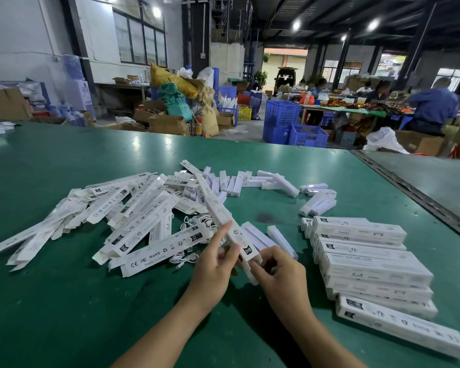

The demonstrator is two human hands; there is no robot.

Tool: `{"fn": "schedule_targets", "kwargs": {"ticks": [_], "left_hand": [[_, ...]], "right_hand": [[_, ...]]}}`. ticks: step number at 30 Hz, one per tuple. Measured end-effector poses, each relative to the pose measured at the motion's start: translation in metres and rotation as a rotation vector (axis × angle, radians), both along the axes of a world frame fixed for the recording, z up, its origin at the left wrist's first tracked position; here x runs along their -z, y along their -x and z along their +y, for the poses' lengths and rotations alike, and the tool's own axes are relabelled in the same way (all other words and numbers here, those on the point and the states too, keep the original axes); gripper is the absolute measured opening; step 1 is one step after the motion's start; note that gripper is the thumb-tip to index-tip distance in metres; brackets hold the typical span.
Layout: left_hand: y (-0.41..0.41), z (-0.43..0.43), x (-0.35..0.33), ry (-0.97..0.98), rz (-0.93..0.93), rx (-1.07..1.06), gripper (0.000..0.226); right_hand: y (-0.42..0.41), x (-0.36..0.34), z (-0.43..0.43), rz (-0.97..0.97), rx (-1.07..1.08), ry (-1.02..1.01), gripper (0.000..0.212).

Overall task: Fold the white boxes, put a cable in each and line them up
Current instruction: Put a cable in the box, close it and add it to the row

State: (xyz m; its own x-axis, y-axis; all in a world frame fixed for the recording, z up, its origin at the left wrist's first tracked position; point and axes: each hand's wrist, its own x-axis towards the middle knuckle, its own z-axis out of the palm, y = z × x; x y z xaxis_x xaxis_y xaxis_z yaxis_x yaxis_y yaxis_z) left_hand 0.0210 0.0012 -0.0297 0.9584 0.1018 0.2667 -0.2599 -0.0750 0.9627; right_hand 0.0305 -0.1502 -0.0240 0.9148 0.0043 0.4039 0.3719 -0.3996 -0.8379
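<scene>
The long white box (219, 212) slants away over the heap of flat boxes (133, 213); the left hand (215, 261) grips its near end, and the right hand (280, 272) pinches that end's flap

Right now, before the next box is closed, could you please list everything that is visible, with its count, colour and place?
Held box: one, white, centre, above the table.
Flat boxes: many, white, heaped on the left.
Finished boxes: ten or so, white, lined up on the right.
Short boxes: many, white, scattered behind the heap.
Cables: several, white, at the heap's near edge.
Table: one, green, foreground.
Crates: several, blue, on the floor beyond the table.
Cartons: several, brown, on the floor behind.
People: a few, one in blue, at the far tables on the right.
Left hand: holds the held box, index finger straight.
Right hand: pinches its near end.
</scene>
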Motion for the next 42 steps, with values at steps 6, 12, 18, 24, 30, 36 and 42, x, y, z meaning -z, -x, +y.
{"fn": "schedule_targets", "kwargs": {"ticks": [6,12,18,24,30,36,42], "left_hand": [[0.007,0.004,-0.003,-0.261,-0.050,0.122,0.064],[0.008,0.011,-0.005,-0.313,-0.051,0.035,0.066],[0.007,0.011,-0.005,-0.282,-0.090,-0.009,0.058],[0.007,0.013,-0.005,-0.312,-0.110,-0.054,0.040],[0.010,0.009,-0.008,-0.374,-0.124,-0.087,0.040],[0.013,0.008,-0.012,-0.344,-0.113,-0.054,0.037],[0.013,0.007,-0.011,-0.324,-0.108,0.003,0.035]], "right_hand": [[0.002,0.001,-0.004,-0.008,-0.007,-0.096,0.027],[0.008,-0.004,-0.006,-0.172,-0.128,-0.018,0.008],[0.009,-0.009,-0.011,-0.326,-0.212,0.130,0.011],[0.007,-0.011,-0.017,-0.430,-0.311,0.279,0.029],[0.001,-0.012,-0.016,-0.556,-0.243,0.391,0.028],[-0.001,-0.008,-0.015,-0.612,-0.202,0.399,0.018],[0.003,-0.010,-0.011,-0.590,-0.099,0.320,0.022]]}}
